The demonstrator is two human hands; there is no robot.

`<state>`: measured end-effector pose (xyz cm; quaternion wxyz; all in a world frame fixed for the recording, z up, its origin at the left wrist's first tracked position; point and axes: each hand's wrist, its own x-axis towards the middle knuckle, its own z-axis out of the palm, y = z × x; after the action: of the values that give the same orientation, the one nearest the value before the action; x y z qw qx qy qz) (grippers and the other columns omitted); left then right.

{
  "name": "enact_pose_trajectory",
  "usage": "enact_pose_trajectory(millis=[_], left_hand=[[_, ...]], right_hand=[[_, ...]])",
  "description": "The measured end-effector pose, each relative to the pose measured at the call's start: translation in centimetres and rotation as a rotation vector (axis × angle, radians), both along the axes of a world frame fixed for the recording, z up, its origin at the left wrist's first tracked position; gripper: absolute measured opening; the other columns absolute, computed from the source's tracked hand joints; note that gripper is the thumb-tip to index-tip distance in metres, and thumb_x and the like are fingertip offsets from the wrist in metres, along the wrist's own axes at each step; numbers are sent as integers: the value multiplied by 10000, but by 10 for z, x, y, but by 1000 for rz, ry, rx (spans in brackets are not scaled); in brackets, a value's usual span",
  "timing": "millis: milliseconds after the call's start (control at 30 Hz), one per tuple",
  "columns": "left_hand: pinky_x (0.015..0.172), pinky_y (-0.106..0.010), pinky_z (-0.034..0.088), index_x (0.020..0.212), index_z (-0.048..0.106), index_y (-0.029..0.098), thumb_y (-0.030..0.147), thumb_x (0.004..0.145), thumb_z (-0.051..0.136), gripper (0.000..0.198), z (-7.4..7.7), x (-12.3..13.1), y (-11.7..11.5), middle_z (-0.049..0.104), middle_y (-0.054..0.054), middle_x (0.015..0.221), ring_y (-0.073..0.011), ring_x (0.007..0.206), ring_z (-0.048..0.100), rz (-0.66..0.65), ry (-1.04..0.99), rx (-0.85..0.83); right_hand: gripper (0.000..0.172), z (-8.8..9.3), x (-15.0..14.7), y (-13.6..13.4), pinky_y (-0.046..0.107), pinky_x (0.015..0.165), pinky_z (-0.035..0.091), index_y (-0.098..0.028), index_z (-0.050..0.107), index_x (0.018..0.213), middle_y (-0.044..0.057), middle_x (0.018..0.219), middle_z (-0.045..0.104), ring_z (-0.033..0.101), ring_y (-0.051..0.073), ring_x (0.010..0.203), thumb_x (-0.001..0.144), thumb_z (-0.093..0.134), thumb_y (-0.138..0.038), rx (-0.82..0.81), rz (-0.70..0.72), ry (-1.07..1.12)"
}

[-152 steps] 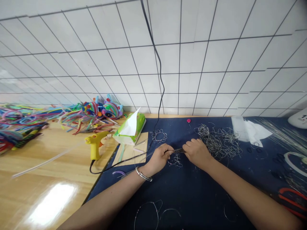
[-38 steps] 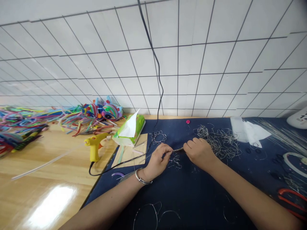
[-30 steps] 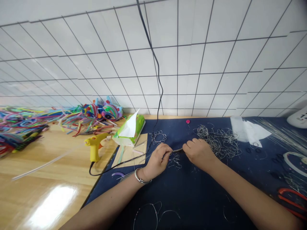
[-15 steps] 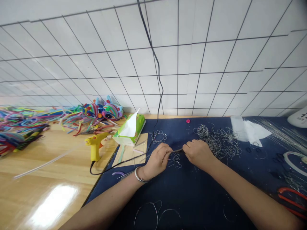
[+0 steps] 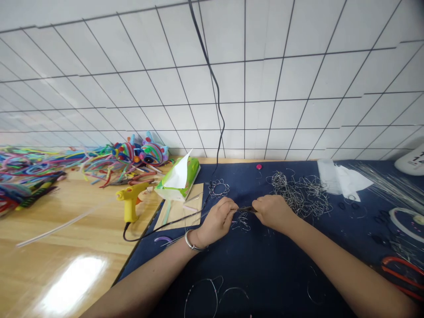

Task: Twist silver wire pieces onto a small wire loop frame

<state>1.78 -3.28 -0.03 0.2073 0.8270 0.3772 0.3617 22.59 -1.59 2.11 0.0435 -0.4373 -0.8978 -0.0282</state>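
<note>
My left hand point(image 5: 217, 219) and my right hand point(image 5: 273, 212) meet over a dark blue mat point(image 5: 258, 260), both with fingers curled. My right hand is closed on a thin dark tool point(image 5: 245, 208) whose tip points left toward my left fingertips. My left hand pinches a thin silver wire at that tip. A small looped wire piece point(image 5: 241, 220) lies on the mat just below the two hands. A metal bangle point(image 5: 191, 242) circles my left wrist.
A tangle of silver wire point(image 5: 300, 194) lies behind my right hand, a wire flower point(image 5: 218, 188) behind my left. A yellow glue gun point(image 5: 130, 204), a green tissue pack point(image 5: 180, 177) and colourful pipe cleaners point(image 5: 82, 163) sit on the wooden table. Red-handled pliers point(image 5: 399, 271) lie far right.
Both hands have stayed nearly in place, with only small shifts of the fingers around the tool tip and wire. The view has drifted slightly.
</note>
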Motion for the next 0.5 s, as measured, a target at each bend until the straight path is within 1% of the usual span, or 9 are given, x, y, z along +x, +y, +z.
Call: enact_pose_trajectory(millis=[200, 400, 500], left_hand=[[675, -268, 415, 802, 546, 159, 157, 833, 402, 147, 6, 3, 2, 518, -35, 746, -131, 705, 490, 14, -44, -156], [673, -264, 407, 797, 552, 154, 178, 828, 423, 135, 8, 2, 4, 521, -36, 754, -129, 705, 491, 4, -79, -204], [628, -244, 403, 798, 549, 151, 196, 832, 423, 139, 6, 2, 3, 507, -20, 719, -111, 646, 481, 3, -95, -292]], right_hand=[[318, -1, 2, 5, 236, 524, 257, -189, 562, 724, 14, 735, 633, 550, 130, 634, 835, 384, -429, -139, -5, -18], [379, -3, 3, 8, 230, 510, 242, -203, 559, 683, 3, 659, 618, 537, 134, 595, 818, 370, -503, -237, -10, -19], [391, -2, 3, 9, 226, 503, 240, -198, 565, 680, 8, 652, 610, 528, 130, 585, 804, 384, -521, -303, -32, -4]])
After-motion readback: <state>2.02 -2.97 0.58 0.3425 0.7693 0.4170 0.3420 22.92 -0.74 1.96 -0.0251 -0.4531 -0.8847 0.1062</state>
